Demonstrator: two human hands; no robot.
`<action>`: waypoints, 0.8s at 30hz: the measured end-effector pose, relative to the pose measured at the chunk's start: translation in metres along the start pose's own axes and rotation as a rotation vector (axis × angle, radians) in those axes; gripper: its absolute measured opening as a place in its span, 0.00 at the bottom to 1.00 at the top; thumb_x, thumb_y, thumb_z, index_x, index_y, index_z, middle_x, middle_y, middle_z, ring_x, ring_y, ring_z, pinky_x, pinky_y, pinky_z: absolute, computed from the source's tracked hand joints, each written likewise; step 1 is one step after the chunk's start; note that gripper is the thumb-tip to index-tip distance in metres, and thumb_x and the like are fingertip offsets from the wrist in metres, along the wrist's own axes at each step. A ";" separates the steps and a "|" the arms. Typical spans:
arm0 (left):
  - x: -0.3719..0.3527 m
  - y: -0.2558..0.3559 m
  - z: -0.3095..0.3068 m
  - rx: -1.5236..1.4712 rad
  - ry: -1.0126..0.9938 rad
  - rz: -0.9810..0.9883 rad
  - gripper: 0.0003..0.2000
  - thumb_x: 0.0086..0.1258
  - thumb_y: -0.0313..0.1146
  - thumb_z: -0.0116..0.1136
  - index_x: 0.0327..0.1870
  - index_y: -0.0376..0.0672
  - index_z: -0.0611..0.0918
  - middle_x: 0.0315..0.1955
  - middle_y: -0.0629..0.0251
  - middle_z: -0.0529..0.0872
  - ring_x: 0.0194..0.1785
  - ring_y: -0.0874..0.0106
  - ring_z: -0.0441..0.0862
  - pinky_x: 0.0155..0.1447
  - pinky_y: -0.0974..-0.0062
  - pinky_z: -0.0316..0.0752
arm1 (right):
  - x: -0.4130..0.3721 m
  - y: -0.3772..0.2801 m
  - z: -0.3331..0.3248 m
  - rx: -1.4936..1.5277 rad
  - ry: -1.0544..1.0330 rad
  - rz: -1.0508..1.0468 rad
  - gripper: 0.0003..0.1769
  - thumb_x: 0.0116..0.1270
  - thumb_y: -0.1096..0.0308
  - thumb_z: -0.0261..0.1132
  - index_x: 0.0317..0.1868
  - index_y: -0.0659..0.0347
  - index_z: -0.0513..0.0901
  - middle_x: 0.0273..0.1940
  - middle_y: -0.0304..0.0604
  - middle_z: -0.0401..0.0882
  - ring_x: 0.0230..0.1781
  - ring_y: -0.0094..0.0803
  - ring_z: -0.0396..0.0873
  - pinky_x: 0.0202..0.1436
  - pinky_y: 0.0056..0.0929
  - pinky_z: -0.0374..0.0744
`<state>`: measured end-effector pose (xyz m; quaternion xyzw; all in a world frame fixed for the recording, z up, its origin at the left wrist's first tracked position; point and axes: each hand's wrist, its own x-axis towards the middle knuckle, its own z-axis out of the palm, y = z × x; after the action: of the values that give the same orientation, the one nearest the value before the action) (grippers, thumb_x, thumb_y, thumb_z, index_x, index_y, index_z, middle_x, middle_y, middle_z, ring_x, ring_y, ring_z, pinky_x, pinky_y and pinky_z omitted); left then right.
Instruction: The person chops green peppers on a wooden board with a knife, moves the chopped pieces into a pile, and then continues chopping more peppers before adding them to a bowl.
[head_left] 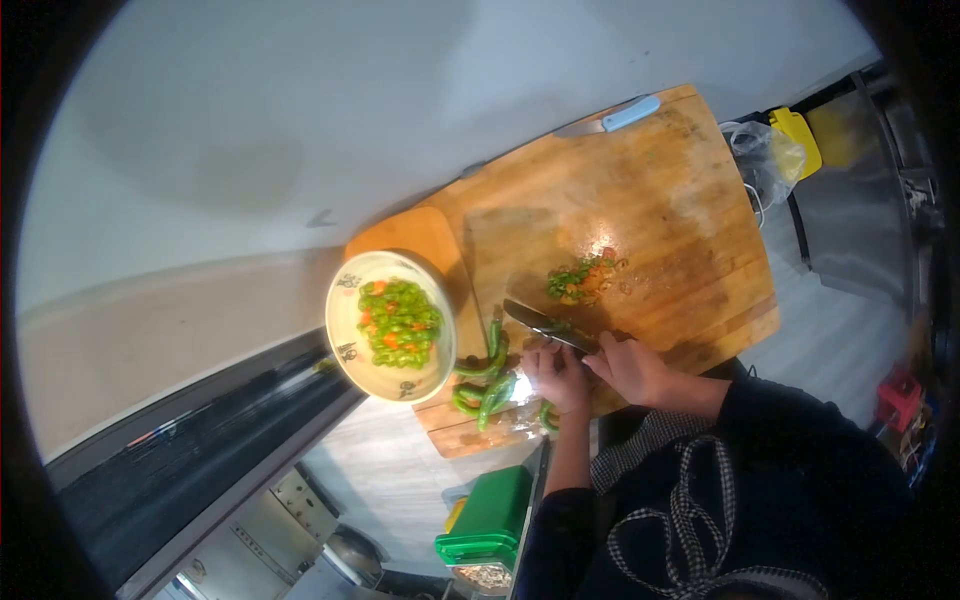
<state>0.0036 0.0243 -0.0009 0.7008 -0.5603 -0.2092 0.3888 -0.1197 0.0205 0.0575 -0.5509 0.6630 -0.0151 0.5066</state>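
My right hand is closed around the handle of a dark-bladed kitchen knife, its blade slanting over the wooden cutting board. Close beside the blade, my left hand has its fingers curled down; what lies under them is hidden. Bits of green show along the blade. Beyond the knife sits a small heap of chopped green and red peppers. Several whole green peppers lie left of my left hand, partly by a shiny clear plastic bag.
A patterned bowl of chopped green and orange pieces stands at the board's left. A knife with a light blue handle lies along the far edge, near the wall. A green bin is below; a plastic bag lies right.
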 end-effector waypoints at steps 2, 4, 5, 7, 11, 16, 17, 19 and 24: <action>-0.001 -0.002 0.002 -0.052 -0.019 -0.015 0.05 0.48 0.20 0.61 0.26 0.37 0.78 0.31 0.57 0.77 0.37 0.60 0.74 0.41 0.67 0.70 | 0.004 0.008 0.002 -0.034 0.029 0.002 0.27 0.67 0.47 0.51 0.46 0.68 0.72 0.32 0.62 0.78 0.35 0.56 0.78 0.38 0.48 0.75; 0.005 0.002 0.005 -0.063 -0.034 0.048 0.06 0.49 0.21 0.62 0.29 0.38 0.80 0.34 0.57 0.80 0.39 0.60 0.76 0.42 0.67 0.72 | 0.005 0.008 -0.018 -0.013 0.018 -0.013 0.25 0.68 0.50 0.51 0.44 0.69 0.71 0.31 0.62 0.78 0.35 0.57 0.77 0.38 0.48 0.75; 0.013 0.007 0.010 -0.048 -0.042 0.116 0.07 0.50 0.21 0.63 0.31 0.39 0.81 0.35 0.58 0.81 0.39 0.61 0.77 0.42 0.67 0.72 | 0.006 0.008 -0.028 -0.002 0.008 -0.021 0.24 0.68 0.51 0.50 0.44 0.69 0.71 0.31 0.61 0.78 0.35 0.58 0.77 0.38 0.47 0.75; 0.016 0.010 0.012 -0.031 -0.052 0.171 0.08 0.50 0.22 0.64 0.32 0.39 0.82 0.36 0.59 0.82 0.40 0.62 0.78 0.41 0.68 0.74 | 0.000 0.011 -0.039 0.043 0.032 -0.045 0.24 0.69 0.51 0.50 0.46 0.69 0.71 0.31 0.61 0.78 0.35 0.59 0.77 0.39 0.47 0.75; 0.014 0.013 0.015 -0.067 -0.043 0.074 0.06 0.51 0.22 0.65 0.31 0.38 0.83 0.38 0.59 0.82 0.42 0.63 0.78 0.42 0.71 0.76 | -0.008 0.019 -0.043 0.014 0.029 -0.103 0.22 0.69 0.53 0.50 0.45 0.68 0.71 0.31 0.59 0.78 0.34 0.57 0.77 0.39 0.45 0.75; 0.010 0.011 0.016 -0.100 -0.032 0.018 0.05 0.51 0.21 0.64 0.29 0.39 0.82 0.38 0.59 0.80 0.42 0.63 0.78 0.41 0.70 0.76 | -0.010 0.024 -0.038 0.098 -0.014 -0.097 0.22 0.68 0.54 0.52 0.44 0.70 0.71 0.32 0.59 0.79 0.35 0.56 0.77 0.39 0.44 0.75; 0.009 0.009 0.016 -0.097 -0.049 -0.006 0.05 0.51 0.20 0.63 0.28 0.38 0.82 0.37 0.58 0.80 0.42 0.62 0.78 0.42 0.70 0.75 | -0.009 0.024 -0.034 0.092 0.017 -0.099 0.22 0.68 0.54 0.52 0.44 0.70 0.71 0.32 0.59 0.79 0.35 0.56 0.78 0.38 0.44 0.75; 0.010 0.012 0.013 -0.088 -0.081 -0.055 0.04 0.50 0.19 0.62 0.27 0.36 0.80 0.36 0.56 0.80 0.43 0.61 0.78 0.44 0.69 0.74 | -0.006 0.027 -0.022 0.080 0.075 -0.104 0.21 0.68 0.55 0.53 0.43 0.70 0.71 0.31 0.59 0.79 0.35 0.55 0.78 0.37 0.43 0.76; 0.011 0.011 0.014 -0.072 -0.071 -0.014 0.04 0.51 0.20 0.63 0.26 0.36 0.81 0.34 0.58 0.79 0.41 0.62 0.77 0.45 0.69 0.73 | 0.013 0.009 -0.021 -0.026 0.084 -0.071 0.23 0.68 0.52 0.52 0.44 0.70 0.72 0.33 0.62 0.78 0.35 0.57 0.78 0.38 0.45 0.76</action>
<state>-0.0104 0.0091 0.0002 0.6824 -0.5610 -0.2565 0.3923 -0.1389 0.0030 0.0540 -0.5796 0.6638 -0.0474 0.4703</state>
